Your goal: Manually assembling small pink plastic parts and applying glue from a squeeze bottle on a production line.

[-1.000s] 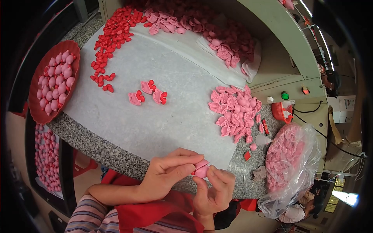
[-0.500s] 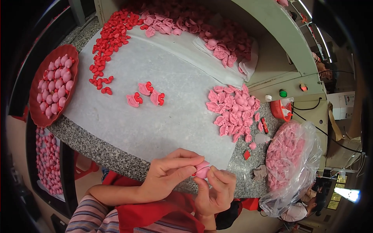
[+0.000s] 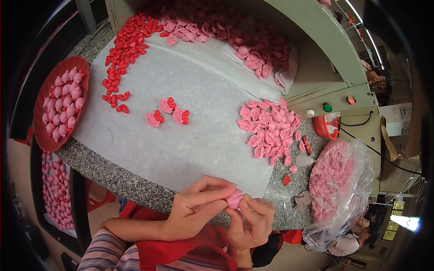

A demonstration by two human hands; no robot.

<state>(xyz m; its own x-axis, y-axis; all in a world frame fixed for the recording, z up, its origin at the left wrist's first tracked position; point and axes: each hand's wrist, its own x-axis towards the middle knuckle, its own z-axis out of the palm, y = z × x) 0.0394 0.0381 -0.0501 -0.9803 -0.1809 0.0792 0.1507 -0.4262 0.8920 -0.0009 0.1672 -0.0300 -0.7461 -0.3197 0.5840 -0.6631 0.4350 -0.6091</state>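
Near the front edge of the white sheet, my left hand (image 3: 195, 208) and my right hand (image 3: 251, 222) pinch one small pink rounded piece (image 3: 234, 199) between thumbs and fingertips. A seam runs across it, and the fingers cover its ends. Ahead of my hands, three pink half shells (image 3: 166, 106), each with a red double-lobed part attached, lie on the white sheet (image 3: 144, 149). To the right is a pile of loose pink half shells (image 3: 272, 128). Small red double-lobed parts (image 3: 122, 54) trail down the sheet's left side.
A red scalloped bowl (image 3: 50, 143) of pink rounded pieces stands at the left. More pink shells (image 3: 253, 58) heap inside the grey-green housing (image 3: 323, 49). On the right are a red basket (image 3: 322, 126) and a clear plastic bag (image 3: 361, 180) of pink parts. Speckled granite (image 3: 122, 169) edges the worktop.
Between my fingertips the pink piece has turned slightly. A bit of red showing beside it earlier is now out of sight. Both hands stay in nearly the same place.
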